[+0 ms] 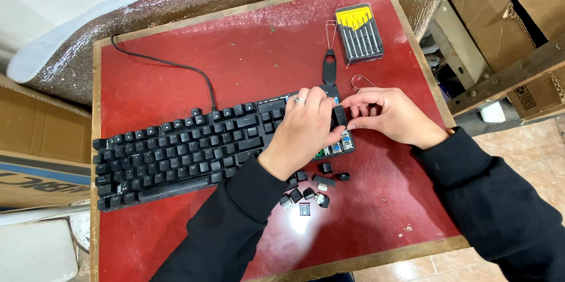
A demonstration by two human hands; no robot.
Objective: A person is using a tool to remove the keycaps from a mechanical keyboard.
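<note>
Black keyboard [176, 152] on red table [247, 52], right end partly stripped of keys. Left hand [303, 126] and right hand [388, 117] both pinch one long black keycap [339, 116] above the keyboard's right end. Loose keycaps [312, 191] lie near the front edge. Screwdriver set [359, 33] and black keycap puller [329, 64] sit behind.

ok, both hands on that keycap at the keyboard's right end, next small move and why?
Probably lift the keycap clear and set it with the loose keycaps in front of the keyboard. Left hand and right hand both pinch it above bared switches, and the pile shows where pulled caps lie.
</note>
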